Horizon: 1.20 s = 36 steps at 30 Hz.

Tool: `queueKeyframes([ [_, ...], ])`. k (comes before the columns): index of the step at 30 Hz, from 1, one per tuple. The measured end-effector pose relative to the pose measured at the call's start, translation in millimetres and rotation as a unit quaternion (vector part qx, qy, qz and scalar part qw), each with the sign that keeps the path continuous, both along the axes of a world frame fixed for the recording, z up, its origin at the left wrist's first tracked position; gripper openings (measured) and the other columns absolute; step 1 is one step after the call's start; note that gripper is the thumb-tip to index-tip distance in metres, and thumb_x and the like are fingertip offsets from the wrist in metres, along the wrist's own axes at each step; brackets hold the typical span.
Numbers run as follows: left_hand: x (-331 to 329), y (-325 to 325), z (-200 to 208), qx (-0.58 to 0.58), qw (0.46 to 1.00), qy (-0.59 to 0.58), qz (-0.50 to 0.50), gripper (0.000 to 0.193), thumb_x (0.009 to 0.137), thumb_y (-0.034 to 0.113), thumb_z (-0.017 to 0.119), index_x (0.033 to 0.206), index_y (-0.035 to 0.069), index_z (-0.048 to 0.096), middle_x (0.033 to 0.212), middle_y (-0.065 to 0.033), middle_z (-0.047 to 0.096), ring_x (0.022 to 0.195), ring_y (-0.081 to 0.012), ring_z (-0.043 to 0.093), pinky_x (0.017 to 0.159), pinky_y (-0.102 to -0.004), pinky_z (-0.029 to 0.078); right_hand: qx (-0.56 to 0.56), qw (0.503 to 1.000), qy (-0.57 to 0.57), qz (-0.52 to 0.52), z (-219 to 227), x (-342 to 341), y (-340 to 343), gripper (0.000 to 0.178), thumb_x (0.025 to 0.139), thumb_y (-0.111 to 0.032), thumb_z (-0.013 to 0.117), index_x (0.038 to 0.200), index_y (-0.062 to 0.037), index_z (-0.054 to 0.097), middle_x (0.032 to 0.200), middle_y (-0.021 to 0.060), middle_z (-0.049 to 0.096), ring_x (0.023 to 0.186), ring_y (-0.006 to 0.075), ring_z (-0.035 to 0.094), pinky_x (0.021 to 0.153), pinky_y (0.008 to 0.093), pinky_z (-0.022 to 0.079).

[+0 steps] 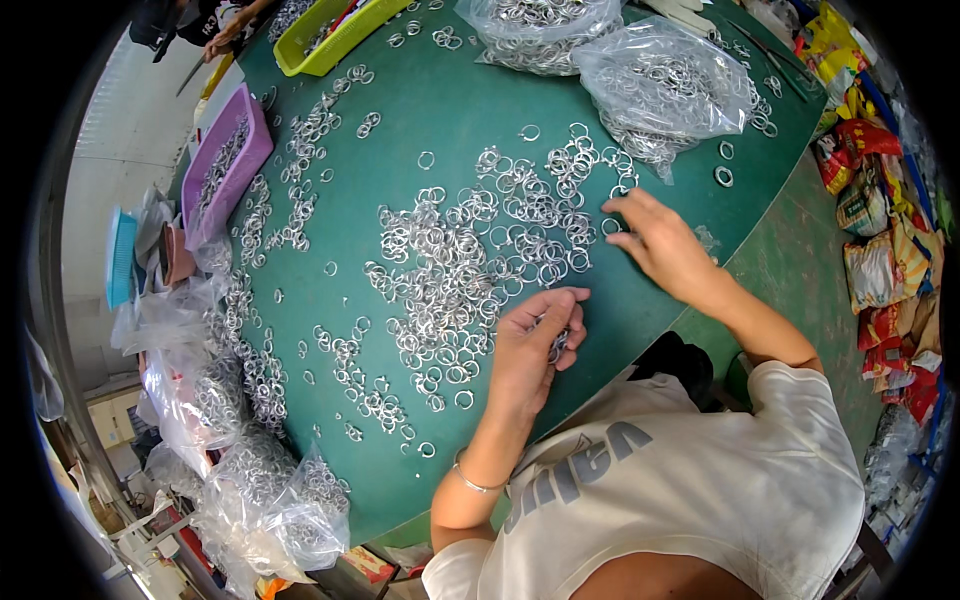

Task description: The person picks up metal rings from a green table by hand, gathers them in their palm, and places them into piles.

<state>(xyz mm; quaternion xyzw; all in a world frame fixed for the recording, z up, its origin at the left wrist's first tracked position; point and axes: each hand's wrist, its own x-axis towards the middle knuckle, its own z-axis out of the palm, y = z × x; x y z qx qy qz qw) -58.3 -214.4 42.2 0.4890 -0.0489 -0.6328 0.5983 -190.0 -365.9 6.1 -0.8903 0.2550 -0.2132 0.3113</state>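
A wide heap of silvery metal rings (440, 275) lies loose on the green table (620, 320) in front of me. My left hand (535, 345) is curled closed around several of these rings, which partly show between thumb and fingers. At the right edge of the heap is my right hand (660, 240), its thumb and fingertips apart. A single ring (611, 227) lies between those fingertips; no firm grip on it shows. More rings (623, 188) lie just beyond the fingers.
Clear plastic bags of rings (665, 85) stand at the far right; more bags (260, 480) crowd the left edge. A purple basket (258, 140) and a yellow-green basket (345, 45) hold metal parts. Another person's hand (225, 40) shows at far left. Colourful packages (865, 200) line the right side.
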Motion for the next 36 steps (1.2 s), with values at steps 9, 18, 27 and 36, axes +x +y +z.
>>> queueKeyframes([
  [9,-19.1,-8.2,7.4,0.099,0.983,0.151,0.036,0.029,0.093,0.027,0.041,0.099,0.002,0.055,0.077,-0.0055,0.057,0.065,-0.0133,0.055,0.050,-0.0231,0.046,0.437,0.893,-0.047,0.102,33.7,-5.4,16.9,0.015,0.079,-0.007,0.059,0.093,-0.0019,0.054,0.081,0.0049,0.049,0.065,0.0098,0.047,0.056,0.0238,0.040],
  [18,-19.3,-0.2,-19.8,0.039,0.964,0.252,0.074,0.023,0.092,0.025,0.044,0.098,0.005,0.053,0.087,-0.0045,0.058,0.071,-0.0142,0.059,0.064,-0.0278,0.053,0.212,0.929,-0.110,0.281,53.9,3.9,25.2,0.019,0.075,0.002,0.059,0.094,0.0007,0.058,0.102,0.0115,0.054,0.090,0.0256,0.055,0.075,0.0330,0.045],
  [27,-18.3,-4.1,-16.1,-0.047,0.952,0.273,0.126,0.018,0.087,0.014,0.050,0.101,0.002,0.052,0.085,-0.0088,0.053,0.069,-0.0128,0.049,0.061,-0.0236,0.045,-0.032,0.997,-0.061,0.026,17.3,16.6,-17.5,0.041,0.074,-0.014,0.065,0.111,-0.0016,0.051,0.120,0.0143,0.046,0.113,0.0320,0.041,0.092,0.0404,0.035],
  [36,-11.4,7.2,-17.6,-0.116,0.907,0.354,0.196,0.016,0.088,0.019,0.048,0.084,0.004,0.055,0.066,-0.0010,0.038,0.054,-0.0086,0.032,0.052,-0.0226,0.028,-0.021,0.981,-0.094,0.171,-11.3,48.4,20.8,0.033,0.069,0.000,0.063,0.100,-0.0023,0.053,0.106,0.0108,0.050,0.099,0.0276,0.046,0.080,0.0354,0.040],
])
